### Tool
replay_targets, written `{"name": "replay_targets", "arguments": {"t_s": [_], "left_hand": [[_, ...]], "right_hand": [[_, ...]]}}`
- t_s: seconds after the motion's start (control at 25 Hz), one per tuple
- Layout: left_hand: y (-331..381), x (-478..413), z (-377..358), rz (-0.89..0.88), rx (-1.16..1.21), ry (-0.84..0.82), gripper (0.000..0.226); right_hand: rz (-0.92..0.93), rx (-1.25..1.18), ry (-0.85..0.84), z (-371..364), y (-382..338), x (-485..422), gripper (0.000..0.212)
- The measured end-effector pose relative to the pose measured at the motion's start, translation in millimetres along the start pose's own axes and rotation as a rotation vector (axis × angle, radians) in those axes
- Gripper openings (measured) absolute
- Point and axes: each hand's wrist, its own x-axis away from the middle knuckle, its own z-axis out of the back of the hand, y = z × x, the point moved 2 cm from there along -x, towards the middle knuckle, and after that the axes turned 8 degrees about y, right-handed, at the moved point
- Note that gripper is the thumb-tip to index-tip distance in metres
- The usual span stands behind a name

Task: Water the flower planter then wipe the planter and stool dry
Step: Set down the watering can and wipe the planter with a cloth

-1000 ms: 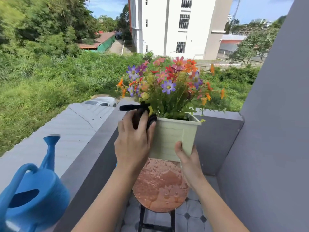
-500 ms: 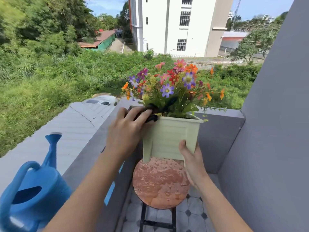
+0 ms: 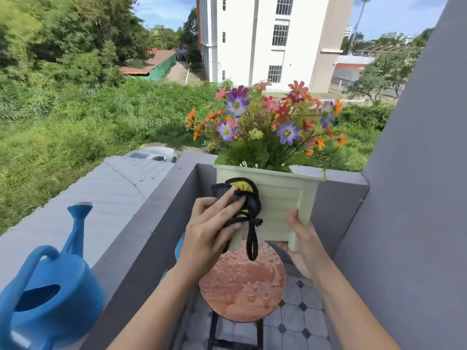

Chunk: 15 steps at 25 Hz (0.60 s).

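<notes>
1. Planter [image 3: 278, 198]: a pale green, ribbed, square box filled with mixed flowers [image 3: 265, 122]. It is held above the stool [image 3: 242, 281], lifted clear of the seat and tilted slightly.
2. Left hand [image 3: 209, 236]: fingers are closed around a bunched black-and-yellow cloth [image 3: 242, 198] and press it flat against the near face of the planter. A black strip of the cloth hangs down past the planter's lower edge, over the stool.
3. Right hand [image 3: 298, 238]: it grips the planter at its lower right corner, thumb on the near face, the remaining fingers curled under the base.
4. Stool: a round reddish seat on a dark metal frame, standing on the tiled floor [image 3: 298, 322] directly below the planter. Water droplets and a wet film cover the seat.
5. Watering can [image 3: 50, 294]: blue, standing on the grey parapet ledge [image 3: 141, 248] at lower left, well apart from the planter, spout pointing up and away.
</notes>
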Motion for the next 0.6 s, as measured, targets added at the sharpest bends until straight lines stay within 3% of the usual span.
{"name": "replay_targets", "arguments": {"t_s": [0.08,0.12,0.24,0.32,0.4,0.48,0.6], "left_hand": [[5,-10,-3,0.272,0.113,0.094,0.039],[4,-14,-6,0.391,0.137,0.134,0.041],[-2,-10,-10,0.664,0.080,0.179,0.026],[-1,4,-13,0.744,0.065,0.145,0.027],[10,20,-15,0.731,0.172,0.108,0.027],[22,26,-11,0.596,0.240,0.111,0.028],[21,8,-7,0.420,0.173,0.147,0.029]], "right_hand": [[-0.030,0.006,-0.011,3,-2,2,0.024],[-0.045,-0.001,-0.024,4,-2,2,0.023],[-0.067,-0.067,-0.073,4,-6,7,0.088],[-0.083,-0.097,-0.039,7,-4,6,0.100],[-0.096,-0.105,-0.007,9,-6,4,0.080],[-0.101,-0.111,-0.003,10,-8,4,0.066],[-0.093,-0.076,-0.068,6,-10,9,0.092]]}}
